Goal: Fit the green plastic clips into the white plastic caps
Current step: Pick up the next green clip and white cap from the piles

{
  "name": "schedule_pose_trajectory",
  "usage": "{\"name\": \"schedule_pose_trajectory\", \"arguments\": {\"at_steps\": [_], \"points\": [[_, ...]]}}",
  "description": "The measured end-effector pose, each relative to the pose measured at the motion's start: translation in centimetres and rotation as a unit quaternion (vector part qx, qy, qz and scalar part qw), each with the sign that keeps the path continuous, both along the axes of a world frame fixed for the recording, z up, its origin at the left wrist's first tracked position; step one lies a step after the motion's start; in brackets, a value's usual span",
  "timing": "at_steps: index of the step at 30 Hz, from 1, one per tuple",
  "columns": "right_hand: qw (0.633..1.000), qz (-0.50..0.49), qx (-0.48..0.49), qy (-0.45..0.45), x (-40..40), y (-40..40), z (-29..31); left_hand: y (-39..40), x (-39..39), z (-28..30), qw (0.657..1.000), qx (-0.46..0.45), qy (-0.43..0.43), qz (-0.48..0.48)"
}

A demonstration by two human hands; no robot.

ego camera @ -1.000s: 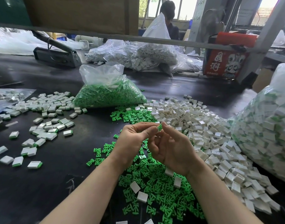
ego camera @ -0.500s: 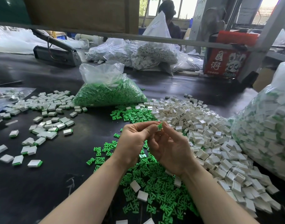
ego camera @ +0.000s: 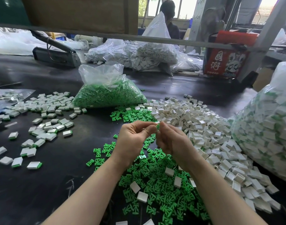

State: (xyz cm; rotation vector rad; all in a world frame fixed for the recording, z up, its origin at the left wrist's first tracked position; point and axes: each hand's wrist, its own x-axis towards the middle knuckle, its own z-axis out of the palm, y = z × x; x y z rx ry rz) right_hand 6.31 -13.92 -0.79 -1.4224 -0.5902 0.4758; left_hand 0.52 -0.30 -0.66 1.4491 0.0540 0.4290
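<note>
Grip on green clip (ego camera: 158, 126) over black table (ego camera: 49, 184)

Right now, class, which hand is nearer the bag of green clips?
Left. The left hand is below the bag of green clips, slightly right of it; the right hand is farther right.

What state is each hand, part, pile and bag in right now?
Left hand: pinching white cap.
Right hand: pinching green clip at the cap.
Green bag: open-topped, full.
Finished pieces: scattered left.
Loose caps: heaped right.
</note>
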Motion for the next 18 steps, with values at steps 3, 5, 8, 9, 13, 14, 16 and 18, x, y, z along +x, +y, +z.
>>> {"name": "schedule_pose_trajectory", "arguments": {"at_steps": [3, 5, 8, 9, 13, 14, 16, 18], "points": [[0.992, -0.066, -0.014, -0.109, 0.0, 0.2, 0.1, -0.2, 0.0, 0.0, 1.000, -0.008, 0.010, 0.012], [0.981, -0.095, -0.027, -0.167, -0.1, 0.5, 0.0, -0.3, 0.0, -0.1, 1.000, -0.012, 0.013, 0.018], [0.971, -0.118, -0.031, -0.207, -0.3, 0.7, -0.3, -0.6, 0.0, 0.1, 0.999, -0.023, 0.009, 0.023], [0.971, -0.121, -0.023, -0.205, -0.3, 0.7, -0.4, -0.7, 0.0, 0.1, 0.999, -0.030, 0.008, 0.024], [0.971, -0.136, 0.006, -0.198, -0.5, 1.3, -0.9, -0.9, -0.1, 0.2, 0.998, -0.056, -0.004, 0.023], [0.971, -0.141, 0.017, -0.193, -0.6, 1.5, -1.1, -1.0, -0.1, 0.2, 0.998, -0.064, -0.006, 0.024], [0.968, -0.160, 0.035, -0.188, -0.7, 1.9, -1.5, -1.1, 0.0, 0.0, 0.997, -0.072, -0.007, 0.035], [0.960, -0.191, 0.043, -0.202, -0.8, 2.1, -1.9, -1.3, 0.0, -0.1, 0.996, -0.075, -0.010, 0.040]]}}
